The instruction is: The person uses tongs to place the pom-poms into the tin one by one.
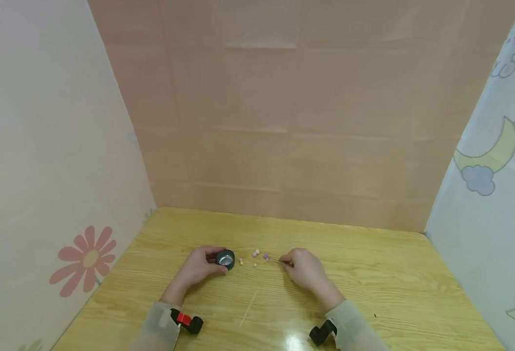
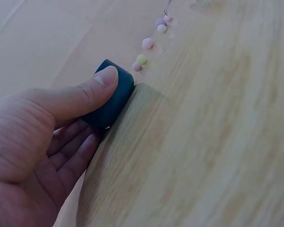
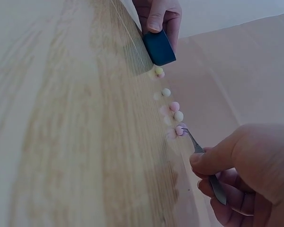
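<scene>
My left hand (image 1: 197, 267) grips a small round dark teal cup (image 1: 225, 266) with a silvery inside, thumb on the near side and fingers behind. In the left wrist view the cup (image 2: 114, 97) sits low at the tabletop. My right hand (image 1: 305, 269) pinches curved-tip metal tweezers (image 3: 197, 144) between thumb and fingers. Their tips are right at a small pink ball (image 3: 179, 130), close to a purple ball (image 1: 266, 256). Between the hands lie several more little balls, among them a yellow ball (image 2: 141, 59) and a pink ball (image 2: 147, 43), nearer the cup.
The wooden table (image 1: 371, 273) carries all of this. A brown sheet (image 1: 284, 122) stands behind it, with patterned white panels (image 1: 42, 170) at both sides. A small dark speck (image 1: 375, 315) lies at the front right. Each wrist wears a black camera mount (image 1: 323, 332).
</scene>
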`<state>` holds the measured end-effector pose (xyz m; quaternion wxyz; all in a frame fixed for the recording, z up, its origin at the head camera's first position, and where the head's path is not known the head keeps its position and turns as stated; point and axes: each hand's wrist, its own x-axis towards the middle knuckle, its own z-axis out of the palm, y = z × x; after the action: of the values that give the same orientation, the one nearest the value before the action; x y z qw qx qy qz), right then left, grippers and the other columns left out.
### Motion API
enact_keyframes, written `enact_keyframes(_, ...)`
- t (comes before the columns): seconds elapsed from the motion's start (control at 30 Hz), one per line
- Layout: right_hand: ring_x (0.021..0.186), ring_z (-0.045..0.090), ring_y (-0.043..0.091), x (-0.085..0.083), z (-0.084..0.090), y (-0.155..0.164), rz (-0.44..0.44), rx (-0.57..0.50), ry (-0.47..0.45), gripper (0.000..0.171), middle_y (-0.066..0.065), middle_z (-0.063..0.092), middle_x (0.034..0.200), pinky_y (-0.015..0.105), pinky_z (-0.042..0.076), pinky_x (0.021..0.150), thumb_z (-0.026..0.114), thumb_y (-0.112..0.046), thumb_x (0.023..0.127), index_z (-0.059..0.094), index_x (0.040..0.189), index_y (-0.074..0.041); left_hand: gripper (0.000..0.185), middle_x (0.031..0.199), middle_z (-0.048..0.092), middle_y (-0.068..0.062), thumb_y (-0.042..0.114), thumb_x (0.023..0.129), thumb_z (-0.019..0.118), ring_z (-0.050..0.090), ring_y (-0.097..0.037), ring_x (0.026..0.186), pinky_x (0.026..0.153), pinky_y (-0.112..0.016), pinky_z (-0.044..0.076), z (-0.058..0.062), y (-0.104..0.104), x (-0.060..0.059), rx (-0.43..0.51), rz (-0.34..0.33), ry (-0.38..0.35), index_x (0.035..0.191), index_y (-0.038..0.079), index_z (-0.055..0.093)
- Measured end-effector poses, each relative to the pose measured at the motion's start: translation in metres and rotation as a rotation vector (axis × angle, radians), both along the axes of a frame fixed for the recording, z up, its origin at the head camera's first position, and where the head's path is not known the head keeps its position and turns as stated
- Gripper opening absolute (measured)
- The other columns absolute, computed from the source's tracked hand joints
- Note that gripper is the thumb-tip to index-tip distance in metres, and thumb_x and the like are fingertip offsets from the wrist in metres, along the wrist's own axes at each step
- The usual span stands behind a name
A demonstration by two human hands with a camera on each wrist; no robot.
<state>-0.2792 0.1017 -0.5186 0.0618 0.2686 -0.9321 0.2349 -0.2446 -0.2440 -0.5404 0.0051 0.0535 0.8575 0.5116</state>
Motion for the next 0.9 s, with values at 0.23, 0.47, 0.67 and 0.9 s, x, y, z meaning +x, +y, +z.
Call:
enact_keyframes(0.23, 0.087, 0.072, 0.016, 0.0003, 0.0022, 0.0009, 0.001, 0.004, -0.006, 0.017, 0.0, 0.078, 0.099, 0.036, 0.06, 0.071, 0.082, -0.007, 0.092, 0.087, 0.106, -0.014, 0.059, 0.132, 0.071, -0.014, 0.014, 0.08, 0.097, 0.07, -0.029, 0.116, 0.1, -0.046, 0.057, 0.0003, 0.0018, -0.0001, 0.008, 0.013, -0.001, 0.134, 0.008, 0.075)
enact_keyframes(0.47, 0.085, 0.071, 0.014, 0.0007, 0.003, 0.0019, 0.011, -0.006, -0.005, 0.016, -0.001, 0.078, 0.098, 0.033, 0.059, 0.069, 0.081, -0.009, 0.094, 0.087, 0.107, -0.015, 0.058, 0.132, 0.07, -0.015, 0.013, 0.08, 0.097, 0.07, -0.029, 0.114, 0.098, -0.046, 0.058, 0.0036, 0.0027, 0.0014, -0.008, 0.017, 0.001, 0.133, 0.007, 0.075)
enact_keyframes(0.67, 0.084, 0.071, 0.014, 0.0016, 0.0045, 0.0022, 0.017, -0.005, -0.005, 0.016, -0.002, 0.077, 0.098, 0.033, 0.059, 0.07, 0.082, -0.01, 0.094, 0.087, 0.109, -0.015, 0.057, 0.131, 0.07, -0.014, 0.013, 0.08, 0.097, 0.07, -0.029, 0.114, 0.098, -0.046, 0.058, 0.0024, 0.0005, 0.0007, 0.002, 0.012, 0.001, 0.133, 0.007, 0.076)
enact_keyframes(0.9, 0.084, 0.068, 0.012, 0.0012, 0.008, 0.0033, 0.0, -0.028, -0.037, 0.016, -0.003, 0.077, 0.099, 0.033, 0.057, 0.07, 0.081, -0.011, 0.095, 0.087, 0.109, -0.017, 0.058, 0.132, 0.071, -0.013, 0.016, 0.08, 0.098, 0.07, -0.028, 0.113, 0.098, -0.047, 0.058, 0.0022, -0.0004, 0.0, -0.008, 0.013, -0.002, 0.133, 0.009, 0.076)
